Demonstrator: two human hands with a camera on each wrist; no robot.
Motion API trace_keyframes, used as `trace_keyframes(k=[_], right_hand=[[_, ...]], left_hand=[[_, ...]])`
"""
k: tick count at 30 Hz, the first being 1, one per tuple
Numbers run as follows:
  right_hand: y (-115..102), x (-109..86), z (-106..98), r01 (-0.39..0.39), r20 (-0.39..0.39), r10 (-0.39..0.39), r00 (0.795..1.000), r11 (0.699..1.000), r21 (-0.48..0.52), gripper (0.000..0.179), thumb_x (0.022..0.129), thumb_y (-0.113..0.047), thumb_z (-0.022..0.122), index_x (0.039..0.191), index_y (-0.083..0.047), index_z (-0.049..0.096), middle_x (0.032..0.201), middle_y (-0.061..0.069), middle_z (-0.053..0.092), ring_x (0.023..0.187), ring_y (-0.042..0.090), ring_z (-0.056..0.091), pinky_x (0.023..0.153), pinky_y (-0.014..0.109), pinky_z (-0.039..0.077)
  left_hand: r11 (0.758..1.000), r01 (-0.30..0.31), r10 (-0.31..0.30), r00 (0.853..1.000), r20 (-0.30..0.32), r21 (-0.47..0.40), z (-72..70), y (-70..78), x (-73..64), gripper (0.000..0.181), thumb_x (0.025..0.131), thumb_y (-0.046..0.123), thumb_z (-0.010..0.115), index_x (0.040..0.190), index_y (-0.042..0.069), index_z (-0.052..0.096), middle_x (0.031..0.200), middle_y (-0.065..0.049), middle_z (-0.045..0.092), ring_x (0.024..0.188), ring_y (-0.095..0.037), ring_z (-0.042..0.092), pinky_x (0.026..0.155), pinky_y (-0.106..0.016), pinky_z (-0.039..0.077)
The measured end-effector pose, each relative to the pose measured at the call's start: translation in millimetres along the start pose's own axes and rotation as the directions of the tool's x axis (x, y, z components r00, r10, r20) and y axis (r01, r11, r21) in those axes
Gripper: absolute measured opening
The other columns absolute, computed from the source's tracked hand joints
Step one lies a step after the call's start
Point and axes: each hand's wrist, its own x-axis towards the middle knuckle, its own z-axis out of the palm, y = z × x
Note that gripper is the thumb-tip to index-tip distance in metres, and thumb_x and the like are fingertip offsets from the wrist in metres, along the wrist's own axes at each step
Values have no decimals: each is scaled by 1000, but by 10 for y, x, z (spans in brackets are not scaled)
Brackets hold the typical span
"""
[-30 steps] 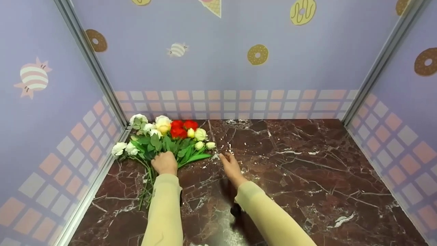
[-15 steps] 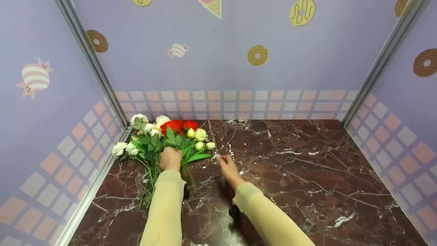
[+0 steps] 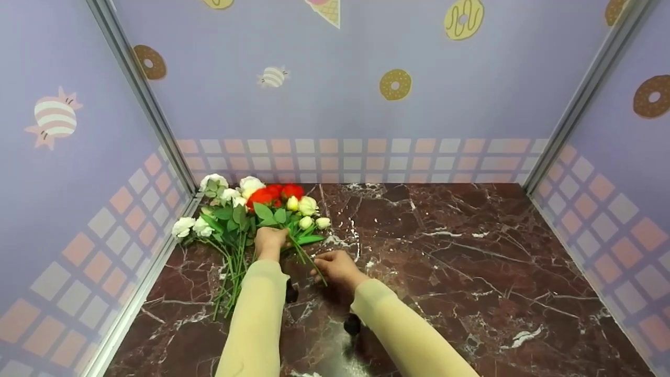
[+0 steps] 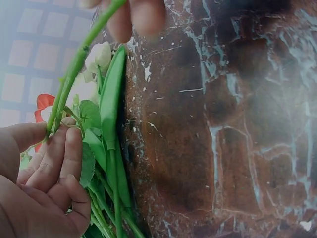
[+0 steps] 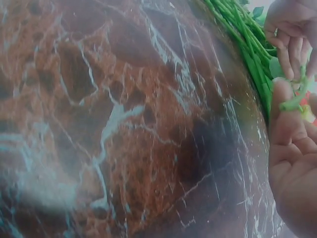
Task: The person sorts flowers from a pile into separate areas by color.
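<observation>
My left hand (image 3: pixel 271 242) pinches the green stem (image 4: pixel 74 74) of a red flower (image 3: pixel 260 198), between thumb and fingers. The stem slants from this hand toward the front right, lifted off the floor panel. At its cut end (image 5: pixel 292 104) is my right hand (image 3: pixel 337 267), thumb and fingers on either side of the stem. A gap shows between them, and they do not visibly press on it. Beneath and beside the left hand lies a bunch of white flowers (image 3: pixel 183 228), pale buds (image 3: pixel 323 223) and more red flowers (image 3: pixel 293 191), with long stems (image 3: pixel 230 283) and green leaves (image 4: pixel 113 99).
The flowers lie on a dark red marble-patterned surface (image 3: pixel 471 293), near the left wall (image 3: pixel 78 209) and back wall (image 3: pixel 340 115). A right wall (image 3: pixel 617 209) closes the other side. Small white flecks (image 3: pixel 356 230) mark the surface right of the flowers.
My left hand has shifted right, drawing one red flower forward and swinging its stem to the right. My right hand has come nearer to me, from beside the buds to the stem's end.
</observation>
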Motion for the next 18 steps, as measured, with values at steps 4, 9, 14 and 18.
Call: trace_keyframes(k=[4, 9, 14, 18], right_hand=[[-28, -9, 21, 20, -20, -20, 1000, 1000, -12, 29, 104, -5, 58, 124, 14, 65, 84, 18, 77, 60, 10, 65, 64, 27, 61], [-73, 7, 26, 77, -34, -78, 996, 996, -35, 27, 103, -9, 62, 119, 10, 71, 76, 3, 73, 61, 7, 63, 64, 24, 58], [-201, -13, -1, 129, -14, -130, 991, 989, -80, 28, 103, -6, 60, 123, 12, 68, 91, 28, 75, 61, 4, 61, 59, 18, 53], [-207, 11, -43, 158, -32, -162, 986, 982, -98, 28, 103, -5, 60, 124, 11, 68, 102, 34, 73, 64, 7, 65, 63, 21, 58]], left_hand=[[1000, -1, 1, 1000, 0, -4, 16, -21, 0, 28, 100, 27, 69, 111, 3, 77, 96, -13, 78, 101, -33, 75, 89, -46, 58], [998, -5, 5, 1000, -9, -59, 49, -18, 12, 31, 102, 29, 66, 117, 4, 75, 95, -14, 77, 100, -34, 74, 81, -43, 58], [950, -55, 52, 998, -18, -309, 104, 12, 4, 36, 103, 28, 64, 127, 2, 69, 107, -18, 74, 80, -21, 73, 86, -44, 62], [839, -99, 102, 994, -25, -534, 163, 60, -45, 34, 102, 25, 66, 123, -2, 70, 108, -21, 75, 68, -12, 69, 79, -41, 65]])
